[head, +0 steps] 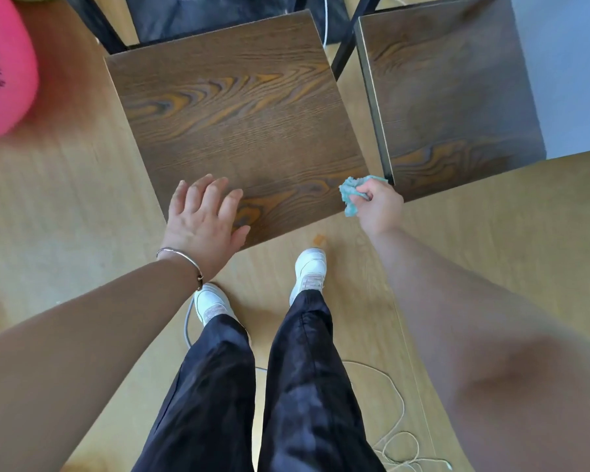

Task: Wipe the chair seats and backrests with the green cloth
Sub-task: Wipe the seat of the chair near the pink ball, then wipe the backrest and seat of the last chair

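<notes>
1. Two hands work at the dark brown wood-grain chair seat (239,131): your left hand (203,221) lies flat on its near edge, fingers spread wide.
2. Your right hand (378,207) pinches the crumpled green cloth (351,194) at the seat's near right corner, beside a second matching brown seat (447,97).

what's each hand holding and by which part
The right hand grips the green cloth, bunched in its fingers; left hand holds nothing, flat on the chair seat.

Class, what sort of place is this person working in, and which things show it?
Probably a room in a home or a casual activity space: a light wooden floor, two wood-grain chair seats on black metal frames, and a big pink ball beside them.
</notes>
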Demonstrator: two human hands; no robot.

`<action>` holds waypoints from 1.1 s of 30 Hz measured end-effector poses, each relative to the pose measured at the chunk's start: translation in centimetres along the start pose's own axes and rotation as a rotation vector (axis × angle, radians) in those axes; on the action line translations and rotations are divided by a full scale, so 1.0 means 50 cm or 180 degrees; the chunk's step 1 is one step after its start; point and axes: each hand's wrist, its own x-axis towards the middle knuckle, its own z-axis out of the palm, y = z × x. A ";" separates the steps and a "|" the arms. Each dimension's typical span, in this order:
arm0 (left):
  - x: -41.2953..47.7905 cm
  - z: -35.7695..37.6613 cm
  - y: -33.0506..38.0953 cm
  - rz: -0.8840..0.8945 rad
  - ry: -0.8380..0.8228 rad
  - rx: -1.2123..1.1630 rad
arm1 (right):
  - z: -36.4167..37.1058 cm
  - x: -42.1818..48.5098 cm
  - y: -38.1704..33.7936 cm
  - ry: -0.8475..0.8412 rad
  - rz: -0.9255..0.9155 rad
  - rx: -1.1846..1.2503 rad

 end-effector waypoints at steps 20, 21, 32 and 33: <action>-0.220 -0.007 -0.254 -0.1275 -0.0030 -0.0020 | 0.276 -0.267 -0.288 -0.1318 -0.1610 -0.0123; -0.229 -0.010 -0.262 -0.1333 -0.0002 -0.0037 | 0.291 -0.282 -0.300 -0.1412 -0.1662 -0.0153; -0.249 -0.124 -0.338 -0.1663 0.0299 -0.0108 | 0.271 -0.291 -0.478 -0.1023 -0.0603 0.1202; -0.233 -0.140 -0.346 -0.1664 0.0344 -0.0101 | 0.251 -0.268 -0.509 -0.0920 -0.0614 0.1323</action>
